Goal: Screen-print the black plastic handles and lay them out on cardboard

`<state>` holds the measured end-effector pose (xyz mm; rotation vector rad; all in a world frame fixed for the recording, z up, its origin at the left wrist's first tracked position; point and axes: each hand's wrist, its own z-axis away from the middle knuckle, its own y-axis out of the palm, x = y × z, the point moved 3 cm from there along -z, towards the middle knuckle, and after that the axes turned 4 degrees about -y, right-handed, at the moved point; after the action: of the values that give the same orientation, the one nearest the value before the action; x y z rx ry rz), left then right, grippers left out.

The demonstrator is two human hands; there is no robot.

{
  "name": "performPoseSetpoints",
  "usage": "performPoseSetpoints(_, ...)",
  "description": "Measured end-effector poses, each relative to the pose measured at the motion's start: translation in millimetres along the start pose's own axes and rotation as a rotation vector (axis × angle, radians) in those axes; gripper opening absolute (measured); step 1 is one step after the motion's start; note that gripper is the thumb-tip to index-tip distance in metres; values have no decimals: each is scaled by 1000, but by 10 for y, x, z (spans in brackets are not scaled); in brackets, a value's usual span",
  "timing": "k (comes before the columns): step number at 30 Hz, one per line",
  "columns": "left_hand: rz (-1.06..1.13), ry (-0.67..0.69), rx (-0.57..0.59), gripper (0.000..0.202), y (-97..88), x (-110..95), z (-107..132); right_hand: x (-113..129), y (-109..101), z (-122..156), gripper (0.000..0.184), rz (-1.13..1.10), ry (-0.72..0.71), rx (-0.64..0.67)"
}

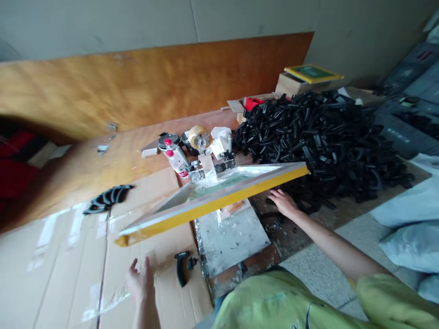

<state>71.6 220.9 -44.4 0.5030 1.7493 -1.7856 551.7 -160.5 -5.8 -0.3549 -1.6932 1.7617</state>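
My left hand [140, 279] is over the cardboard, palm up with fingers apart, holding nothing. To its right lies a curved black plastic piece [181, 268] beside a black knob [192, 262]. My right hand [284, 203] reaches to the near edge of a heap of black curved pieces [318, 132], its fingers stretched out by dark pieces; whether they touch one is unclear. Between my hands a screen-printing frame [219, 206] with yellow-taped edges is raised at a tilt on a hinge clamp [209, 168]. Below it is a grey base plate [233, 240] with specks on it.
Several black pieces [108, 198] lie in a row on the cardboard [68, 260]. Behind the frame stand plastic bottles [176, 160] and a tape roll [199, 137]. Another yellow-edged frame [313, 73] rests on a box at the back. Pale sacks [404, 205] stand at right.
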Motion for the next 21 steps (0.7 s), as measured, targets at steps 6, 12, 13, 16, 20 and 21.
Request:
performPoseSetpoints(6,255,-139,-74,53,-64,-371,931,-6,-30,-424,25,-63,-237,-73)
performPoseSetpoints(12,560,-36,-56,59,-222,-1047,1226,1094,-187,-748,27,-252,-662,-110)
performPoseSetpoints(13,600,-9,-44,58,-228,-1157,1243,1253,-169,-752,25,-235,-709,-82)
performPoseSetpoints(16,659,48,11,56,-202,-1415,1272,1539,-100,-703,26,-163,-738,-25)
performPoseSetpoints(20,662,130,75,51,-187,-1726,1283,1615,-77,-625,29,-102,-675,6)
performPoseSetpoints(21,672,157,79,49,-212,-1836,1282,1621,-86,-624,29,-97,-668,10)
